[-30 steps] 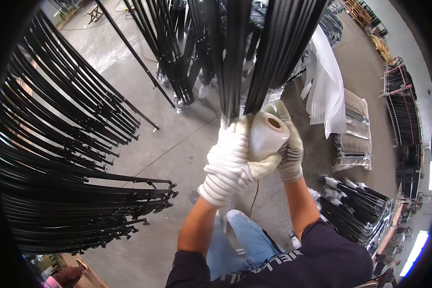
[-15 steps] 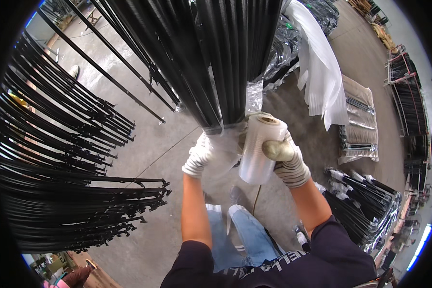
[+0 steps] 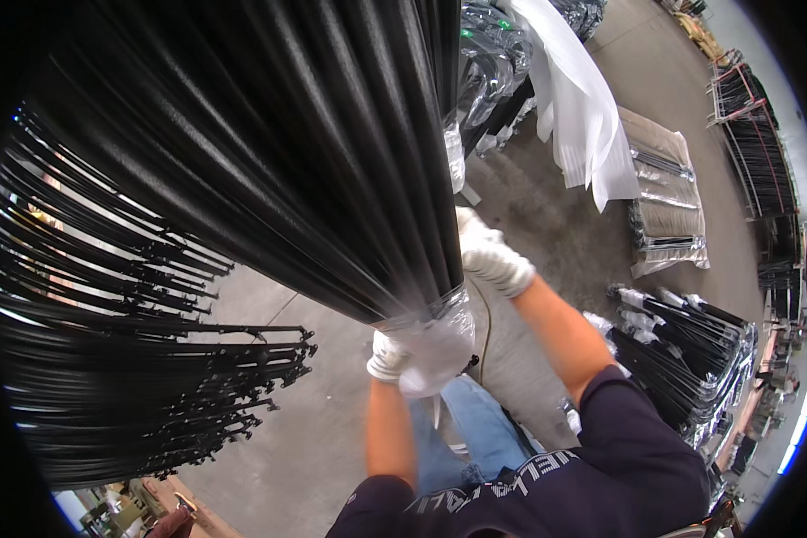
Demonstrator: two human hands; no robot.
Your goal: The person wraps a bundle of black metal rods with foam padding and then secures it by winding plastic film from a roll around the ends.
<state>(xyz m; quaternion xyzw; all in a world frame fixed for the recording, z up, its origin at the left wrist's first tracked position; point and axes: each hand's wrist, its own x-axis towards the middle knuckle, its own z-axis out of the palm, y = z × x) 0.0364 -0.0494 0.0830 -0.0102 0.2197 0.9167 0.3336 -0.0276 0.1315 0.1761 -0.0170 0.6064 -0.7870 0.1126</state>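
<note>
A thick bundle of long black tubes (image 3: 332, 170) fans toward me from the top of the head view. Its lower end is wound in clear stretch film (image 3: 426, 345), with something whitish beneath. My left hand (image 3: 387, 357), in a white knit glove, is against the left side of that wrapped end, and its fingers are hidden. Beyond the bundle's right edge, my gloved right hand (image 3: 495, 257) reaches round the tubes. Its fingertips disappear behind them, so what it holds does not show. The roll of film is out of sight.
Racked rows of black rods (image 3: 152, 377) fill the left. At right, a white foam sheet (image 3: 578, 108) hangs near film-wrapped bundles. A brown-wrapped pack (image 3: 668, 193) and black frames (image 3: 681, 368) lie on the concrete floor (image 3: 556, 332).
The bundle now looms larger and covers more of the view. My right hand, which held the film roll in front, has moved away from me along the bundle's right side, and the roll is hidden.
</note>
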